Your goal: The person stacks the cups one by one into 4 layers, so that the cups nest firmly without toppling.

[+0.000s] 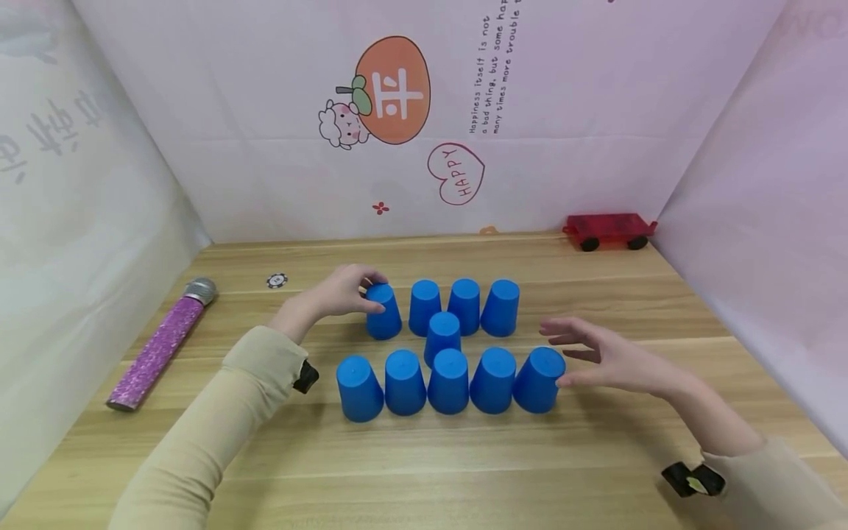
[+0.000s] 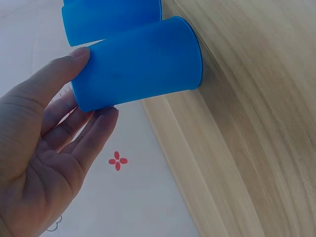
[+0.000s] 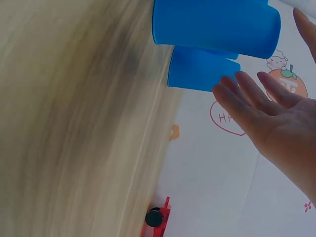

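Note:
My left hand (image 1: 341,291) pinches the top of an upside-down blue plastic cup (image 1: 385,316) at the left end of the back row. In the left wrist view, thumb and fingers lie on opposite sides of that cup's narrow end (image 2: 133,66). My right hand (image 1: 606,359) is beside the front row's rightmost blue cup (image 1: 539,381), its fingers spread and reaching past it. The right wrist view shows those fingers extended, with nothing gripped. A single blue cup (image 1: 442,338) stands between the two rows, partly hidden by the front row's middle cup (image 1: 448,383).
A microphone with a glittery purple handle (image 1: 159,350) lies at the left of the wooden table (image 1: 424,471). Behind are a small poker chip (image 1: 277,280) and a red toy wagon (image 1: 611,230). White printed sheets (image 1: 265,110) enclose the back and sides.

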Demonstrator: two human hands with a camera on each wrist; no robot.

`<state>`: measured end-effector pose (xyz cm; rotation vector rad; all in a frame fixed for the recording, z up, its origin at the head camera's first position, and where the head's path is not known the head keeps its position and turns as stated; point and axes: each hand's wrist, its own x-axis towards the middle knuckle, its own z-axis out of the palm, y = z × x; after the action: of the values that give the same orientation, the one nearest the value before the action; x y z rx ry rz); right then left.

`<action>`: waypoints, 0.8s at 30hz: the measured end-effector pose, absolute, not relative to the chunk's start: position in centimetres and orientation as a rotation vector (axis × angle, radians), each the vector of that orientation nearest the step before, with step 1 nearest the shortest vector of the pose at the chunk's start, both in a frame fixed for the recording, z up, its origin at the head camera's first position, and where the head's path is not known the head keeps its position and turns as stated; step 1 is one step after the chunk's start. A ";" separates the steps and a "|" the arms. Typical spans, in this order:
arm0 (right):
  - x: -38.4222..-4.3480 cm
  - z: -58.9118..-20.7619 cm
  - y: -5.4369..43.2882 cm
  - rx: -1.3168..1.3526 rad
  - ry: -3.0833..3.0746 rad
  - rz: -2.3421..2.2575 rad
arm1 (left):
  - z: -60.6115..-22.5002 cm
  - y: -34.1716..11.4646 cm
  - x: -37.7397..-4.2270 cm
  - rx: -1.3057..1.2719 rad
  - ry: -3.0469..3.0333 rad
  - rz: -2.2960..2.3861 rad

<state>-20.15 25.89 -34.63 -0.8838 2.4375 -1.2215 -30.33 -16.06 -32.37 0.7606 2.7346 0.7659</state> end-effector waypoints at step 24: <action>-19.7 -35.9 24.6 -0.828 2.473 -1.188 | -32.7 -15.2 -30.5 0.778 2.723 0.785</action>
<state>-19.66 24.63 -35.87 -0.8275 2.4725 -1.1884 -30.46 -15.16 -32.72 0.7785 2.7234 0.7854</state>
